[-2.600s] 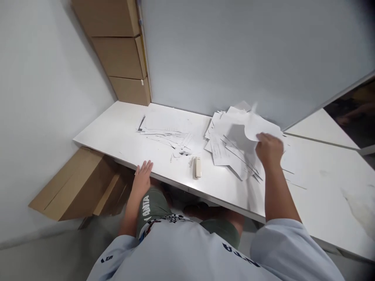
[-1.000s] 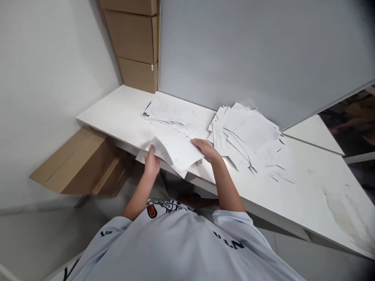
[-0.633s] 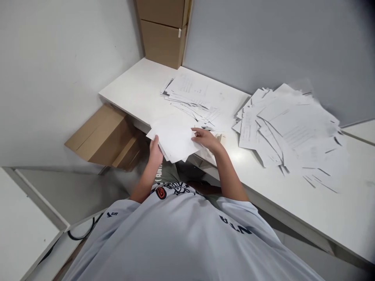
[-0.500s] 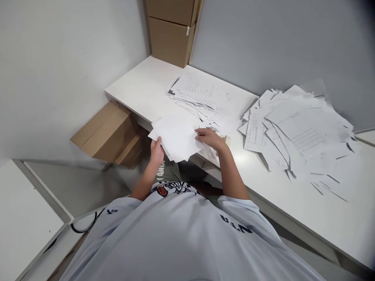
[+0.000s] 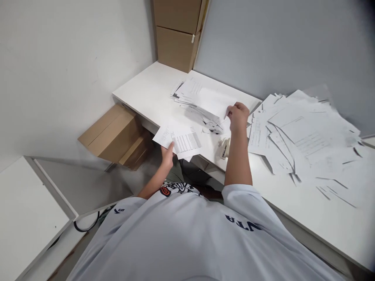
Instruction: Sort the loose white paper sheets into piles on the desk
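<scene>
My left hand (image 5: 167, 153) grips a small bunch of white printed sheets (image 5: 182, 141) near the front edge of the white desk (image 5: 146, 105). A table of rows shows on the top sheet. My right hand (image 5: 238, 117) hangs over the desk, its curled fingers beside the corner of a blank-looking sheet (image 5: 211, 103) that lies tilted on the left paper pile (image 5: 185, 90). A wider, messy paper pile (image 5: 304, 134) spreads to the right of that hand. A beige stapler (image 5: 224, 148) lies below my right forearm, near the desk edge.
Stacked cardboard boxes (image 5: 175, 39) stand in the far corner between a white wall and a grey partition. Flattened cardboard (image 5: 113, 134) leans under the desk's left end. A white side table (image 5: 27, 220) and a black cable (image 5: 84, 227) lie lower left.
My right hand has left the bunch and moved up and right over the desk. A sheet now sits tilted on the left pile. The left hand holds fewer sheets, and the stapler shows again.
</scene>
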{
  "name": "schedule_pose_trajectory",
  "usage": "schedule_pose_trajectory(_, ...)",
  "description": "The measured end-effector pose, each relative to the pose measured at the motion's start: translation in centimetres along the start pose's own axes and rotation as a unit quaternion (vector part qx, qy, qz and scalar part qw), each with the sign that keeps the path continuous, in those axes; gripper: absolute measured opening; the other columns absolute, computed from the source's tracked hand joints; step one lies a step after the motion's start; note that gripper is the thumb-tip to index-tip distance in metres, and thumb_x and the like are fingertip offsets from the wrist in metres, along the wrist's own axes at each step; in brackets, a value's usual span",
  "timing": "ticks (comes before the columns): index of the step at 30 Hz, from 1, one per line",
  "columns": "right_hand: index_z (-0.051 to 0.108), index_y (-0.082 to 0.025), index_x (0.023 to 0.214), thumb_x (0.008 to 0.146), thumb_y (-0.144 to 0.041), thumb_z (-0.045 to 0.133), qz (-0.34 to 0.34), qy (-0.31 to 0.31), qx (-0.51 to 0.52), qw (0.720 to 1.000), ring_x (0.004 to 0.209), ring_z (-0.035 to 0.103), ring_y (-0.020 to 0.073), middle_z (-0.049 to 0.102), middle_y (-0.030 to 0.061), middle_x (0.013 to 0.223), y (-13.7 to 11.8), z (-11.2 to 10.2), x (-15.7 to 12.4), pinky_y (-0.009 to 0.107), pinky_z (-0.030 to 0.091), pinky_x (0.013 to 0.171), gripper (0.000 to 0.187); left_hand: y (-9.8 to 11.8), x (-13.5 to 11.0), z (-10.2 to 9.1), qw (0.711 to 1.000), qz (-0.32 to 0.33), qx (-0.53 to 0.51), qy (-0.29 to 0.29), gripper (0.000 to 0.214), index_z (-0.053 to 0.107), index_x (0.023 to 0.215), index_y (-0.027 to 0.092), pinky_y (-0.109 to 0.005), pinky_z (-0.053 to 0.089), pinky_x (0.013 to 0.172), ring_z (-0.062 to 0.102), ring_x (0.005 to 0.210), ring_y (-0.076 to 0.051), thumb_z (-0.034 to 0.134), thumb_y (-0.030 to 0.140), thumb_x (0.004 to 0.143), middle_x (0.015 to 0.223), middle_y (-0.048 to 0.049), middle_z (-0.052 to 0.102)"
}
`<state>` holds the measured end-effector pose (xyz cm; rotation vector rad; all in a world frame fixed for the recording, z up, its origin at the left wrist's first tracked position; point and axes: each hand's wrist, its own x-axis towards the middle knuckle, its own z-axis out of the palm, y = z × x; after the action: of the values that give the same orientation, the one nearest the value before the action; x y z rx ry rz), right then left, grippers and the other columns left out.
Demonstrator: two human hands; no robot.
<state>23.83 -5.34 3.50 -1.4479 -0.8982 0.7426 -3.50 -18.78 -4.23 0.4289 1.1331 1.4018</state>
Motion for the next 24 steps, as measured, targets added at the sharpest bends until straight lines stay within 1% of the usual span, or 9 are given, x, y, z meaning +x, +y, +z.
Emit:
schedule_pose_trajectory(2, 0.059, -0.019, 0.102, 0.073, -0.026, 0.057, 0.031, 0.016, 0.003, 0.999, 0.084, 0.063, 0.0145, 0.063, 0.0012, 0.088, 0.8, 0.9, -1.8, 0.029, 0.055, 0.076, 0.030, -1.2, -0.7, 0.9, 1.000, 0.013, -0.001, -0.019, 0.064, 0.048, 0.137, 0.023, -0.043, 0.047, 0.106, 0.057, 0.126, -0.025, 0.075, 0.027, 0.080, 0.141, -0.0110, 0.056)
schedule_pose_trajectory(6, 0.051, -0.020, 0.128, 0.077, -0.037, 0.059, 0.052, -0.092, -0.051, 0.993, 0.118, 0.058, 0.0217, 0.060, 0.0117, 0.128, 2.1, 2.0, -8.9, 0.037, 0.052, 0.095, 0.054, -2.1, -0.9, 1.5, 0.998, 0.043, -0.001, -0.039, 0.054, 0.056, 0.130, 0.020, -0.041, 0.042, 0.111, 0.053, 0.130, -0.024, 0.074, 0.024, 0.080, 0.138, -0.0098, 0.058)
schedule_pose_trajectory(9, 0.054, -0.021, 0.129, 0.084, -0.044, 0.054, 0.023, -0.176, -0.101, 0.979, 0.125, 0.054, 0.0243, 0.057, 0.0125, 0.136, 2.6, 1.7, -14.5, 0.043, 0.045, 0.105, 0.051, -1.9, -0.7, 1.0, 0.996, 0.082, -0.012, -0.020, 0.043, 0.061, 0.121, 0.017, -0.038, 0.040, 0.112, 0.055, 0.128, -0.023, 0.073, 0.025, 0.080, 0.135, -0.0104, 0.061)
schedule_pose_trajectory(12, 0.059, -0.021, 0.125, 0.088, -0.045, 0.049, -0.025, -0.203, -0.165, 0.965, 0.125, 0.054, 0.0269, 0.060, 0.0126, 0.133, 2.7, 1.1, -18.9, 0.049, 0.040, 0.110, 0.045, -1.5, -1.2, 0.3, 0.995, 0.097, -0.011, 0.011, 0.033, 0.063, 0.114, 0.016, -0.035, 0.044, 0.108, 0.058, 0.124, -0.024, 0.068, 0.032, 0.085, 0.132, -0.0112, 0.063)
schedule_pose_trajectory(14, 0.055, -0.022, 0.131, 0.089, -0.045, 0.050, -0.094, -0.222, -0.225, 0.944, 0.136, 0.044, 0.0293, 0.051, 0.0131, 0.143, 2.5, 1.0, -21.1, 0.052, 0.032, 0.115, 0.049, -1.3, -2.1, 0.1, 0.996, 0.079, -0.003, 0.034, 0.033, 0.063, 0.113, 0.016, -0.036, 0.047, 0.105, 0.061, 0.120, -0.024, 0.063, 0.038, 0.089, 0.130, -0.0120, 0.064)
schedule_pose_trajectory(17, 0.040, -0.025, 0.146, 0.086, -0.044, 0.059, -0.196, -0.307, -0.318, 0.875, 0.149, 0.019, 0.0310, 0.027, 0.0107, 0.159, 2.4, 1.3, -23.1, 0.058, 0.015, 0.120, 0.066, -0.9, -3.4, 0.4, 0.999, 0.032, 0.001, 0.025, 0.040, 0.059, 0.123, 0.019, -0.035, 0.049, 0.103, 0.061, 0.121, -0.023, 0.056, 0.045, 0.092, 0.132, -0.0106, 0.063)
schedule_pose_trajectory(20, 0.031, -0.022, 0.151, 0.086, -0.036, 0.061, -0.231, -0.358, -0.387, 0.818, 0.149, 0.017, 0.0315, 0.022, 0.0135, 0.161, 2.6, 1.7, -23.8, 0.059, 0.007, 0.120, 0.074, -0.2, -3.7, 1.2, 0.998, -0.013, -0.005, -0.061, 0.049, 0.054, 0.133, 0.022, -0.035, 0.046, 0.107, 0.054, 0.129, -0.022, 0.043, 0.053, 0.096, 0.139, -0.0084, 0.058)
schedule_pose_trajectory(22, 0.031, -0.020, 0.151, 0.087, -0.035, 0.061, -0.231, -0.351, -0.409, 0.810, 0.148, 0.021, 0.0320, 0.028, 0.0161, 0.158, 2.8, 1.7, -23.7, 0.059, 0.007, 0.120, 0.072, 0.4, -3.2, 1.7, 0.994, -0.030, -0.005, -0.102, 0.056, 0.054, 0.135, 0.020, -0.036, 0.044, 0.108, 0.052, 0.131, -0.022, 0.037, 0.057, 0.096, 0.142, -0.0098, 0.056)
schedule_pose_trajectory(24, 0.035, -0.019, 0.150, 0.086, -0.045, 0.063, -0.229, -0.347, -0.409, 0.812, 0.147, 0.024, 0.0334, 0.034, 0.0176, 0.155, 2.8, 1.3, -23.4, 0.060, 0.006, 0.119, 0.074, 1.0, -2.4, 2.0, 0.994, -0.025, -0.005, -0.105, 0.059, 0.053, 0.136, 0.018, -0.037, 0.044, 0.109, 0.052, 0.131, -0.023, 0.039, 0.057, 0.096, 0.142, -0.0120, 0.055)
